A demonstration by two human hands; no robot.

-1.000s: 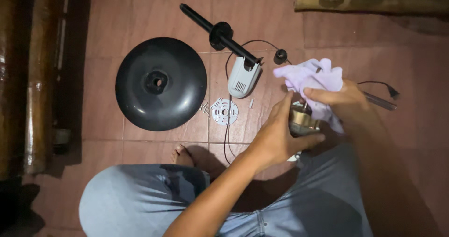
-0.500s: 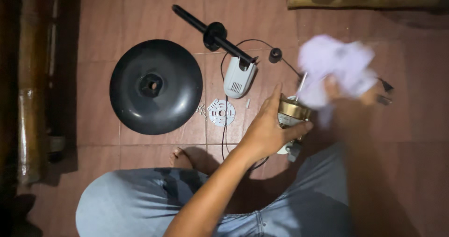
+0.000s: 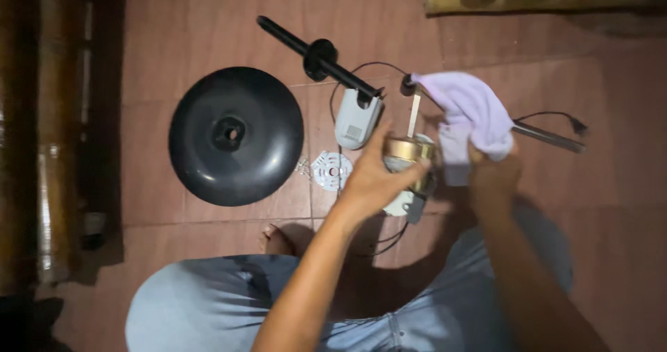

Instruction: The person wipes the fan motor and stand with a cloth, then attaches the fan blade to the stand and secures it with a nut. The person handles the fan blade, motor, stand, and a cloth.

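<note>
I hold the fan motor (image 3: 408, 159) in my left hand (image 3: 372, 178), just above the red tiled floor (image 3: 208, 25) and in front of my knees. The fingers of that hand wrap the brass-coloured motor body from the left side, with the thumb across its near face. The thin shaft (image 3: 414, 114) points away from me, roughly upright in the view.

My right hand (image 3: 495, 173) is closed on a bunched lilac cloth (image 3: 469, 112). The cloth hangs just beside the motor on its right, near the shaft; I cannot tell whether it touches the metal.

Step in hand, as I judge it: wiping down the motor, with the cloth between passes. The next pass calls for a steady left-hand grip so that the motor does not turn, and for the cloth to be brought around the shaft and body without snagging on the black cable (image 3: 379, 244) that trails from beneath the motor.

Parts laid out on the floor, all apart from my hands:
- round black base (image 3: 236, 135), to the left;
- black pole (image 3: 316, 55), lying on a slant beyond it;
- grey housing (image 3: 356, 119), at the pole's near end;
- small white perforated disc (image 3: 332, 170), between base and motor.
</note>
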